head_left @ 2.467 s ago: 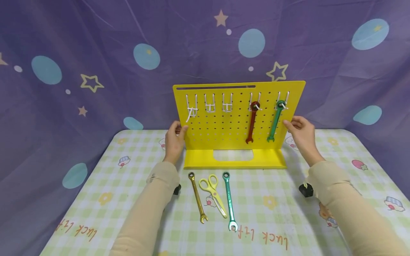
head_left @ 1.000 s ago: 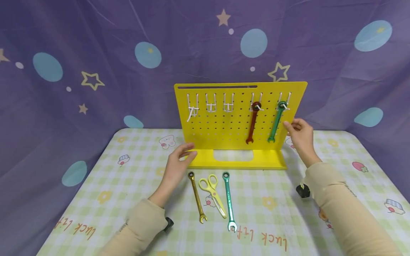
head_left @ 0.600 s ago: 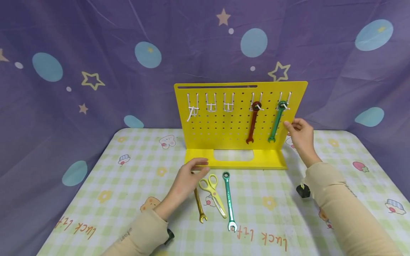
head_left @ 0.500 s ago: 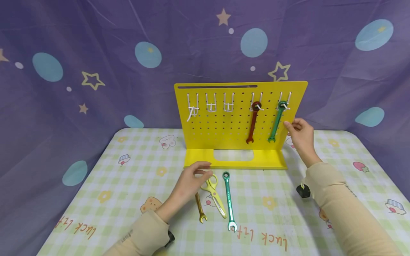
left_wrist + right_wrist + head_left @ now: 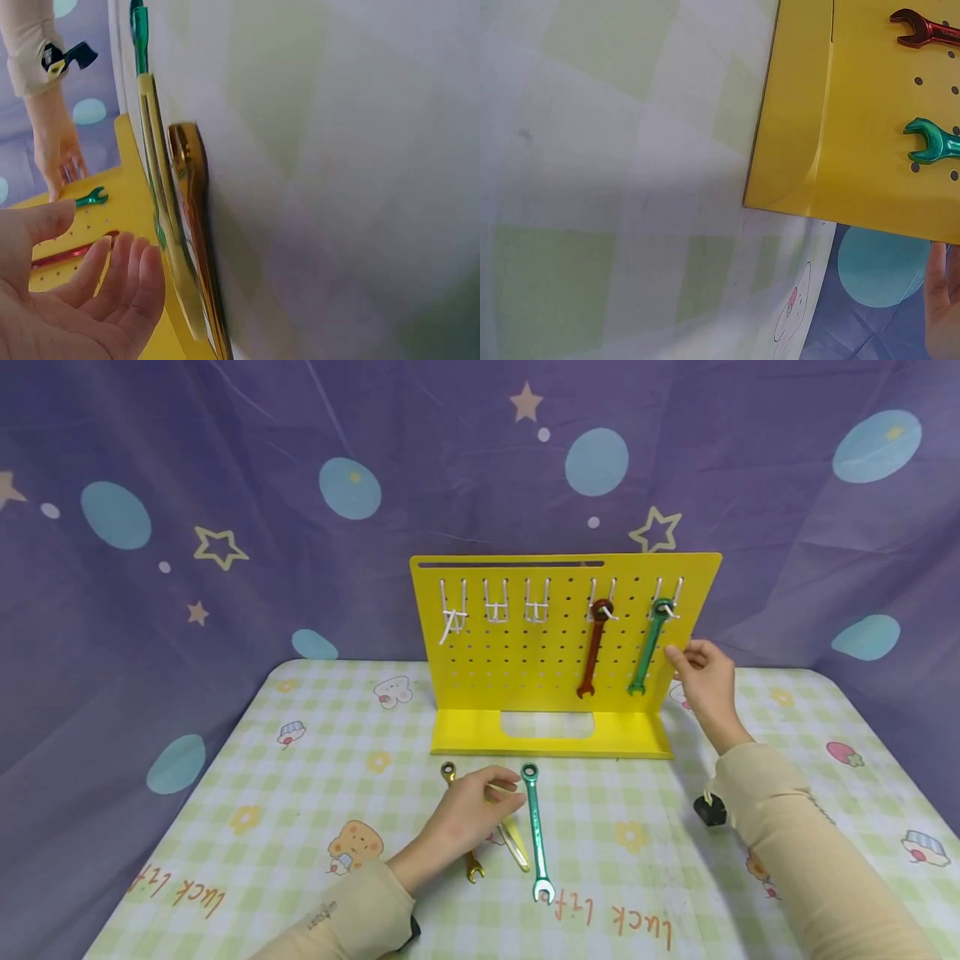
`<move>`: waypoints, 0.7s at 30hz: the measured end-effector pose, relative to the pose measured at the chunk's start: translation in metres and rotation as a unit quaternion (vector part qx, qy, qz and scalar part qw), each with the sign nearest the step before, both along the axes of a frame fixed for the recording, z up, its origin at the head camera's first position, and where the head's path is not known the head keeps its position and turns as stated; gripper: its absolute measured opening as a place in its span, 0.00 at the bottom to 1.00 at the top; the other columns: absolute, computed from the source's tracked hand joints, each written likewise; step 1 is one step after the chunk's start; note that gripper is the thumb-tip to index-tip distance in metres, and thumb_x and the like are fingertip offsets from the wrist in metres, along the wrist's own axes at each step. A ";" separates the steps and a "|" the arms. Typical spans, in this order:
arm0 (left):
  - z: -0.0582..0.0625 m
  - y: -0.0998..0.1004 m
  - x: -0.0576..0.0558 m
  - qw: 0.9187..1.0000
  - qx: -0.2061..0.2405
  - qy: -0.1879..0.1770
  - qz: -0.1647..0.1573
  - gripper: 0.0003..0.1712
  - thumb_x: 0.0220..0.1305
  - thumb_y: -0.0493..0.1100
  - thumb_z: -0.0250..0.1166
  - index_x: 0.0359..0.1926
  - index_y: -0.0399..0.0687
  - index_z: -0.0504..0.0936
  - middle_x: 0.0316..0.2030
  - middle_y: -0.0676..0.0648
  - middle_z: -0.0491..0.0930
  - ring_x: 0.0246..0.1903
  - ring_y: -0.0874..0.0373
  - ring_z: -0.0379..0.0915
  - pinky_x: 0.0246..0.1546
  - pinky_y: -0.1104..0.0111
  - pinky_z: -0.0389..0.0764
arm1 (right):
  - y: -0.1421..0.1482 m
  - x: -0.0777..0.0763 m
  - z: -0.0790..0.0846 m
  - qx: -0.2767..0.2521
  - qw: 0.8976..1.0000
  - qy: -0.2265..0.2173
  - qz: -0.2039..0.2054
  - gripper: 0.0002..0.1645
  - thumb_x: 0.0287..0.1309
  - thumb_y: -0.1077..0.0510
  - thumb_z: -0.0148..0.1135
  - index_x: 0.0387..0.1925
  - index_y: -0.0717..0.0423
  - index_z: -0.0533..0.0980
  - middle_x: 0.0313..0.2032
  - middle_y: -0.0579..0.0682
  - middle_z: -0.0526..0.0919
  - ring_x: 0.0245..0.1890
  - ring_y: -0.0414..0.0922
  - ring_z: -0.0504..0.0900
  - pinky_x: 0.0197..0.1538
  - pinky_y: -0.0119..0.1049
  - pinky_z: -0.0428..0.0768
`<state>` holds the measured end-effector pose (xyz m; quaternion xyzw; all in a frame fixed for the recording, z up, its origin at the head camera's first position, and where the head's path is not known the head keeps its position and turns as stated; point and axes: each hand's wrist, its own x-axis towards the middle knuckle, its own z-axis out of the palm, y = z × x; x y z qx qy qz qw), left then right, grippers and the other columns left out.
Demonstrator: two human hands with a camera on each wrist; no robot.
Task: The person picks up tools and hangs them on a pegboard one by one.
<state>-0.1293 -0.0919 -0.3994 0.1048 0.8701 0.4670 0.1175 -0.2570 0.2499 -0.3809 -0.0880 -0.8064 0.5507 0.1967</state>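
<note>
My left hand [image 5: 468, 810] is over the tools on the tablecloth, covering the handles of the yellow scissors [image 5: 516, 845] and part of the gold wrench [image 5: 474, 868]. Its fingers are loosely bent and hold nothing, as the left wrist view shows; the fingertips are close to the ring end of a teal wrench [image 5: 536, 827]. With the thumb in front and the fingers behind, my right hand [image 5: 708, 685] pinches the right edge of a yellow pegboard [image 5: 517, 681]. A red wrench [image 5: 593, 652] and a green wrench [image 5: 649, 647] hang on it, the green one nearest that hand.
Three white hooks on the board's left half carry nothing, one being the leftmost hook [image 5: 453, 620] with a long prong. The board's base [image 5: 630, 739] lies on a checked tablecloth [image 5: 300, 827]. Behind stands a purple curtain [image 5: 247, 635].
My left hand has let go of the pegboard's left edge and moved down and right, past the gold wrench to over the scissors. The right hand stays on the board's right edge.
</note>
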 end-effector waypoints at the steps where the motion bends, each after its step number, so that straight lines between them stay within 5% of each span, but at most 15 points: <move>1: 0.000 0.002 0.001 1.000 -0.008 0.000 -0.005 0.19 0.66 0.50 0.67 0.54 0.46 0.81 0.45 0.51 0.83 0.40 0.57 0.80 0.33 0.65 0.81 | 0.000 0.000 0.000 -0.001 1.000 0.000 -0.001 0.21 0.66 0.49 0.62 0.44 0.65 0.73 0.27 0.32 0.76 0.32 0.31 0.78 0.37 0.23 0.80; 12: -0.008 0.016 0.000 0.998 -0.059 0.000 -0.021 0.19 0.64 0.49 0.69 0.52 0.43 0.82 0.42 0.49 0.85 0.40 0.56 0.81 0.45 0.58 0.80 | 0.000 0.001 -0.002 0.004 1.000 -0.006 -0.003 0.24 0.67 0.48 0.60 0.46 0.66 0.72 0.29 0.32 0.75 0.30 0.29 0.78 0.37 0.22 0.80; 21: -0.009 0.026 -0.002 0.991 -0.127 0.032 -0.020 0.27 0.58 0.47 0.74 0.55 0.39 0.80 0.40 0.50 0.84 0.39 0.56 0.79 0.42 0.62 0.79 | -0.001 0.001 -0.002 0.002 1.000 0.004 -0.002 0.23 0.67 0.48 0.60 0.46 0.67 0.73 0.28 0.30 0.75 0.31 0.29 0.78 0.37 0.22 0.79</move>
